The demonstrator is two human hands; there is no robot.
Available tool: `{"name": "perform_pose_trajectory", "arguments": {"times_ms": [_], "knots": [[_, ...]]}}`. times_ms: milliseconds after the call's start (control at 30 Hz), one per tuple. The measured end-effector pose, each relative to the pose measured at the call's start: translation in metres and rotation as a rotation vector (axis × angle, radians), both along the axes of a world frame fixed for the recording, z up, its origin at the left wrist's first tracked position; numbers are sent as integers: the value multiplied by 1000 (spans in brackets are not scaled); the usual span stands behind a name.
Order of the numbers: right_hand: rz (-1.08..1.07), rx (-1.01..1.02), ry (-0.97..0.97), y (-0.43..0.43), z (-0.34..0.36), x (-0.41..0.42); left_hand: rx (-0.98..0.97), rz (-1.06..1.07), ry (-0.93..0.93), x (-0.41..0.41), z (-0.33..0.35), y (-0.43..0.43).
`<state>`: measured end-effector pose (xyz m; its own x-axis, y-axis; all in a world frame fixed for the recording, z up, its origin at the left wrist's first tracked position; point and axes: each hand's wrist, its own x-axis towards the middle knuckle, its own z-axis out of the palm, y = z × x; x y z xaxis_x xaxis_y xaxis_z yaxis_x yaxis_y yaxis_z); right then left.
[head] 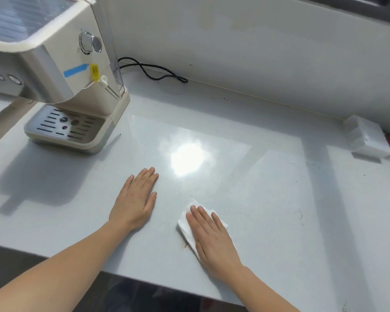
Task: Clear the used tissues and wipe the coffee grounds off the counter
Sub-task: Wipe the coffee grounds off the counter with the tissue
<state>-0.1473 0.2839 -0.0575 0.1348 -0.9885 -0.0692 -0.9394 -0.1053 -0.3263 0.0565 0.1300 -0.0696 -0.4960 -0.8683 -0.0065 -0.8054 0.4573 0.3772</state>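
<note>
Tissue (189, 224) pressed flat under right hand (214, 239); left hand (136, 199) flat on counter (279, 199).

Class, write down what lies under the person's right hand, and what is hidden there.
A white tissue lies flat under the right hand, pressed on the counter by straight fingers. A brown smudge shows at its near edge. Any grounds beneath the tissue are covered.

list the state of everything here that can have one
left hand: open, flat on the counter
right hand: open, fingers straight, pressing the tissue
tissue: flat, pinned under the right hand
coffee grounds: brown smear by the tissue's near edge, not yet wiped
cord: lying loose behind the coffee machine
</note>
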Motion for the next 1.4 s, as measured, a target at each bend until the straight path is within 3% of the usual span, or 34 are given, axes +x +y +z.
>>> {"name": "perform_pose_trajectory", "arguments": {"times_ms": [200, 367, 600, 767, 933, 1000, 1133, 1233, 1400], "knots": [[-443, -69, -107, 14, -4, -62, 8, -2, -6, 1, 1, 2], [-458, -7, 16, -14, -3, -91, -3, -5, -21, 1, -1, -1], [-195, 111, 113, -61, -2, -78, -13, -12, -40, 0, -2, -1], [271, 133, 64, -45, 3, -20, -15, -8, -39, 0, -3, 0], [403, 167, -36, -8, 8, 7, -21, -12, -31, 0, -1, 0], [292, 171, -171, -3, 10, 9, -19, -10, -29, -1, -1, 0], [-247, 26, -399, -7, 10, -11, 2, -4, -14, 1, -3, 1], [-486, -1, -298, -15, 5, -34, 6, -10, -14, 0, -4, 0], [-469, 65, -15, -72, -4, -52, 13, -9, -7, 1, -5, 0]]}}
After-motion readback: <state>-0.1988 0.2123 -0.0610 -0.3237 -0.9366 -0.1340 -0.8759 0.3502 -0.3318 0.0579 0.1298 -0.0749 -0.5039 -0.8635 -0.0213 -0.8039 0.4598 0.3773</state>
